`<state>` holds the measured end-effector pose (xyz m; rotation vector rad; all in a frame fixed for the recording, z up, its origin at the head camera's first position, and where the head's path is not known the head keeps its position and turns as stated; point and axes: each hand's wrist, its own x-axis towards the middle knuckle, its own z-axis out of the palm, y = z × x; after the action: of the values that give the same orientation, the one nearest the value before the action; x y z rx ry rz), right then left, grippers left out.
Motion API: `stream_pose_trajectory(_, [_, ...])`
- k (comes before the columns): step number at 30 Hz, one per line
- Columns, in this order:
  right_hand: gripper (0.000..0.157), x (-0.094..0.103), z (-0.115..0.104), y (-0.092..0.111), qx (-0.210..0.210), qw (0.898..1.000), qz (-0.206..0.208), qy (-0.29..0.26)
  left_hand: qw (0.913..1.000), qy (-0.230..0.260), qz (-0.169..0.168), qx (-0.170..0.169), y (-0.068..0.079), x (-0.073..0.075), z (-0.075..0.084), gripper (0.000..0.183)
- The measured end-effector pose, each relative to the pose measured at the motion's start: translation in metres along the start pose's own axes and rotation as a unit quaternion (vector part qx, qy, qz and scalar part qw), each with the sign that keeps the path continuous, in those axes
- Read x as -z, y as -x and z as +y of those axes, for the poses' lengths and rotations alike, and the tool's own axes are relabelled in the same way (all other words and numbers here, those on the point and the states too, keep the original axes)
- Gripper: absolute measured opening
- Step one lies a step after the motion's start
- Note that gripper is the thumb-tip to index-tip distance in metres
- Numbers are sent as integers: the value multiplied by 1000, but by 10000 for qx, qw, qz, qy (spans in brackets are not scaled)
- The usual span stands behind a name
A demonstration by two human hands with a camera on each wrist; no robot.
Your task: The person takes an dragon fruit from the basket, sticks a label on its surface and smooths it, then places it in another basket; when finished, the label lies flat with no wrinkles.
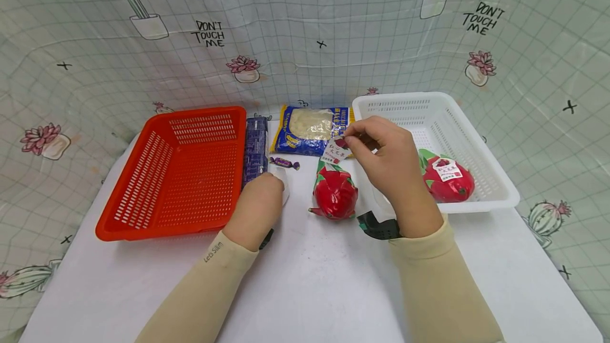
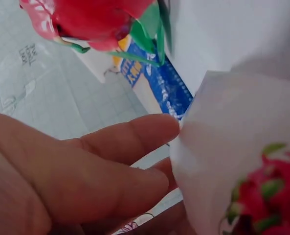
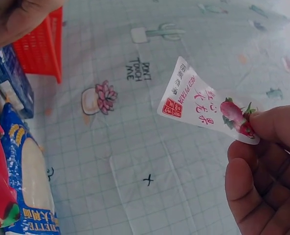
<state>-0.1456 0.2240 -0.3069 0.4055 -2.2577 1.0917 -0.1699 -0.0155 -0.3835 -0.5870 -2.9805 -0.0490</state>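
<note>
Between thumb and forefinger my right hand point(image 1: 386, 155) pinches a white sticker point(image 3: 198, 103) with a dragon fruit picture and red lettering. In the head view it is held just above the leafy end of a red toy dragon fruit point(image 1: 335, 197) on the table. My left hand point(image 1: 254, 202) holds a white sticker sheet point(image 2: 233, 117) by its edge, with a printed dragon fruit showing on it in the left wrist view. From the head, most of that sheet is hidden behind the hand. Another dragon fruit point(image 1: 459, 190), bearing a like sticker, lies in the white basket point(image 1: 491, 173).
An orange-red basket point(image 1: 167, 234) stands at the left. Beside it lies a dark blue packet point(image 1: 256, 144), with a purple wrapped candy point(image 1: 284, 163) nearby. A blue and yellow food bag point(image 1: 300, 144) lies at the back, near a patterned cloth backdrop point(image 1: 305, 41).
</note>
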Motion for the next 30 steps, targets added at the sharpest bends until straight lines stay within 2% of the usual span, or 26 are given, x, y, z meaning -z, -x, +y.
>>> stream_pose_trajectory(3, [7, 0, 0, 0, -41, 10000, -69, 18, 9998, -197, 88, -9, 3, -2, 0, 16])
stream_pose_trajectory(10, [7, 2, 0, 0, -110, 9998, -127, 81, 9991, -339, -265, 45, 3, 1, 2, 18])
stream_pose_trajectory(21, [11, 4, 0, 0, -225, 9996, -171, 69, 9985, -225, -492, 105, 13, 20, 7, 16])
stream_pose_trajectory(23, [13, 4, 0, -1, -267, 9994, -216, 73, 9983, -128, -561, 135, 15, 26, 10, 16])
stream_pose_trajectory(26, [15, 3, 0, -1, -316, 9992, -256, 64, 9975, 157, -689, 44, 18, 33, 18, 26])
stream_pose_trajectory(28, [15, 3, 1, -1, -298, 9992, -253, 42, 9954, 597, -739, -91, 19, 35, 24, 36])
stream_pose_trajectory(30, [15, 4, 2, -1, -230, 9994, -261, 24, 9897, 1205, -726, -247, 19, 35, 32, 47])
